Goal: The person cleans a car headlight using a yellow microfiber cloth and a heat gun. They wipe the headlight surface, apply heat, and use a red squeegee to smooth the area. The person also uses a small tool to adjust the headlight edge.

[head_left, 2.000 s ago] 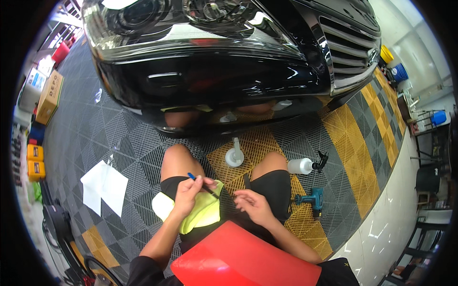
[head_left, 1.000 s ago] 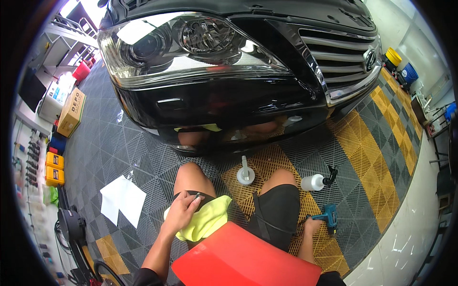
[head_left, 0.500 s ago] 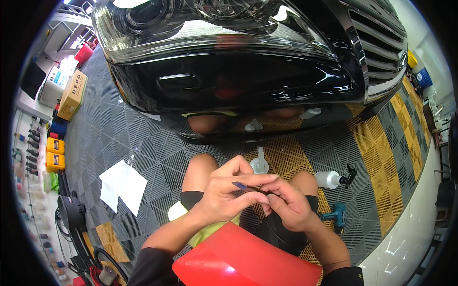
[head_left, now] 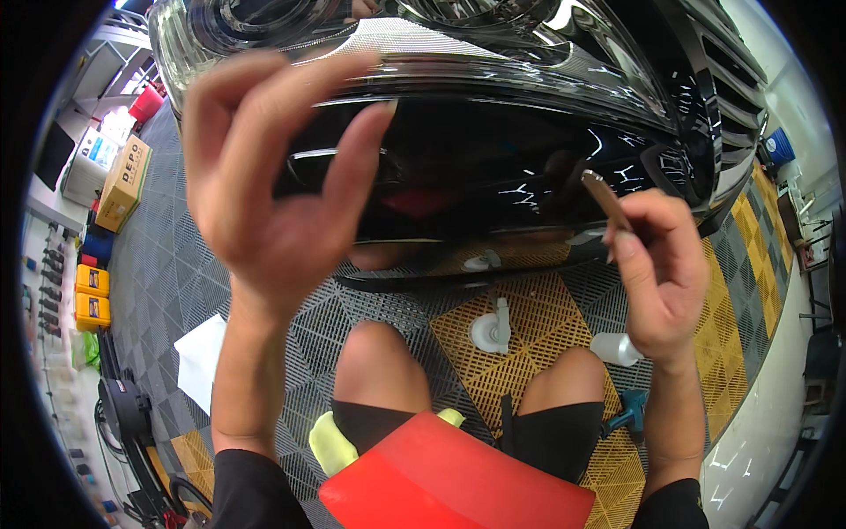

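My left hand (head_left: 273, 194) is raised in front of the car's glossy black bumper (head_left: 458, 159), just below the clear headlight (head_left: 423, 40). Its fingers and thumb are apart, nothing shows between them, and motion blurs it slightly. To the right, my right hand (head_left: 665, 286) pinches a narrow flat strip (head_left: 604, 199) between thumb and fingers. The strip looks brownish with a shiny end; its exact kind I cannot tell. It points up and left toward the bumper, and whether it touches the paint is unclear.
On the floor tiles are a white round-based piece with a grey handle (head_left: 489, 331), a white bottle (head_left: 616, 349) partly behind my right hand, a teal power tool (head_left: 627, 413) and white paper (head_left: 201, 361). Yellow-green cloth (head_left: 331, 448) lies by my knee; a red surface (head_left: 458, 476) covers the bottom middle.
My hands have parted from in front of my lap. The left has risen up and left, open; the right has moved up and right, keeping the strip.
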A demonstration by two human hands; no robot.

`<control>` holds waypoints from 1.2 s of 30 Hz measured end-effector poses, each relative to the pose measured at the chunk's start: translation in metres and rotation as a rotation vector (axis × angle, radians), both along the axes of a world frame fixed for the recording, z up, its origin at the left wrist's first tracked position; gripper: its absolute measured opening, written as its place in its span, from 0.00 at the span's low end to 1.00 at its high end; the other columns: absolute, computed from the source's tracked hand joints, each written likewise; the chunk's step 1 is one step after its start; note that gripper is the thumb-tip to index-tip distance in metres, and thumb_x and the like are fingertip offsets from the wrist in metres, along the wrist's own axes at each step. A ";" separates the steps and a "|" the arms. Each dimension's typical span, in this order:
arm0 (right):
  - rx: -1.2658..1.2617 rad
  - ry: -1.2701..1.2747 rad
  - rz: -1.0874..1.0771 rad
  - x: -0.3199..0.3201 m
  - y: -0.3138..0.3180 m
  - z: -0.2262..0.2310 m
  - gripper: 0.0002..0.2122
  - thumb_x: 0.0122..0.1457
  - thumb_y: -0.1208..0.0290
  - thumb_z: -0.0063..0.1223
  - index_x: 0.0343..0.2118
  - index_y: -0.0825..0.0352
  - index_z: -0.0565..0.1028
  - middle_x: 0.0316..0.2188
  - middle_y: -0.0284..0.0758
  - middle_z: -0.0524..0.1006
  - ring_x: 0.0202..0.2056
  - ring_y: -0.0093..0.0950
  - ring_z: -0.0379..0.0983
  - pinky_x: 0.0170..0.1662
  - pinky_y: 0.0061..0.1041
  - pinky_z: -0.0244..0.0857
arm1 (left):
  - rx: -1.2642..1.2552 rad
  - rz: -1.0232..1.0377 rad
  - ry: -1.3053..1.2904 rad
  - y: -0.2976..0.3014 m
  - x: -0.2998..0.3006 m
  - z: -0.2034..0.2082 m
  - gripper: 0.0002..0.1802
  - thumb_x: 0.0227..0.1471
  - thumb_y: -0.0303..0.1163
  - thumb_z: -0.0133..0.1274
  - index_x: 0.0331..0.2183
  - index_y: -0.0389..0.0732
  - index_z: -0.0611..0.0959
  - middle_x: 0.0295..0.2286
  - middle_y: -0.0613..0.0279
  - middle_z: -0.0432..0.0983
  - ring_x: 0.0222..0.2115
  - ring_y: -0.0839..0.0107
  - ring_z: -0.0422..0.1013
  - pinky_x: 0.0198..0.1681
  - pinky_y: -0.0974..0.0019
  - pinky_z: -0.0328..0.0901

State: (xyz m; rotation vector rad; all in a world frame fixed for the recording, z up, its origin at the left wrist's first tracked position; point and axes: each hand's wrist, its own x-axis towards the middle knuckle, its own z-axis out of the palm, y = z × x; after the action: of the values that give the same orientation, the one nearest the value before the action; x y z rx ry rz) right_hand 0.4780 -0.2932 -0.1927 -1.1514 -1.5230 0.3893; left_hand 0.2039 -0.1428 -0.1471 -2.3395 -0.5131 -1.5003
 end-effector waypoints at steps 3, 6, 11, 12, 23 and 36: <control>0.199 -0.258 -0.112 0.010 0.023 0.011 0.11 0.61 0.90 0.49 0.45 0.74 0.77 0.34 0.38 0.77 0.34 0.25 0.74 0.40 0.19 0.68 | 0.138 -0.023 0.009 0.029 0.001 0.009 0.31 0.44 0.32 0.76 0.52 0.41 0.84 0.47 0.62 0.79 0.50 0.67 0.71 0.48 0.66 0.68; 0.328 -0.496 -0.114 0.021 0.040 0.024 0.13 0.60 0.91 0.48 0.47 0.74 0.77 0.39 0.40 0.78 0.38 0.28 0.75 0.44 0.22 0.69 | 0.260 -0.118 0.024 0.051 0.001 0.011 0.36 0.43 0.37 0.77 0.54 0.44 0.82 0.49 0.63 0.78 0.54 0.66 0.70 0.52 0.66 0.68; 0.306 -0.680 -0.065 0.036 0.049 0.033 0.15 0.65 0.90 0.45 0.53 0.75 0.74 0.46 0.43 0.76 0.43 0.27 0.74 0.47 0.21 0.68 | 0.268 -0.119 0.079 0.053 0.001 0.005 0.36 0.44 0.38 0.77 0.55 0.44 0.82 0.50 0.62 0.78 0.55 0.66 0.70 0.54 0.65 0.67; 0.311 -0.699 -0.078 0.038 0.049 0.034 0.16 0.65 0.89 0.45 0.54 0.75 0.74 0.46 0.43 0.77 0.42 0.26 0.75 0.46 0.19 0.69 | 0.262 -0.113 0.083 0.050 0.000 0.004 0.36 0.44 0.38 0.77 0.55 0.44 0.82 0.50 0.62 0.78 0.55 0.66 0.70 0.54 0.65 0.67; 0.347 -0.742 -0.100 0.043 0.056 0.026 0.16 0.66 0.88 0.46 0.55 0.76 0.74 0.49 0.45 0.77 0.42 0.26 0.76 0.44 0.19 0.72 | 0.223 -0.071 0.108 0.045 0.003 0.004 0.36 0.45 0.37 0.76 0.55 0.45 0.82 0.51 0.62 0.78 0.56 0.65 0.70 0.54 0.63 0.66; 0.311 -0.802 -0.100 0.049 0.056 0.034 0.16 0.68 0.86 0.45 0.57 0.75 0.74 0.51 0.46 0.77 0.44 0.27 0.78 0.44 0.18 0.72 | 0.215 -0.045 0.134 0.040 0.000 0.005 0.35 0.45 0.36 0.76 0.55 0.45 0.81 0.51 0.61 0.78 0.56 0.65 0.70 0.55 0.61 0.65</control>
State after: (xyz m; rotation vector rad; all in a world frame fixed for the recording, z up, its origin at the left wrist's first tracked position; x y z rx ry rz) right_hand 0.5273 -0.2375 -0.1592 -1.1838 -2.0987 -0.4285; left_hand 0.2037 -0.1032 -0.1416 -2.2754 -0.2532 -1.3333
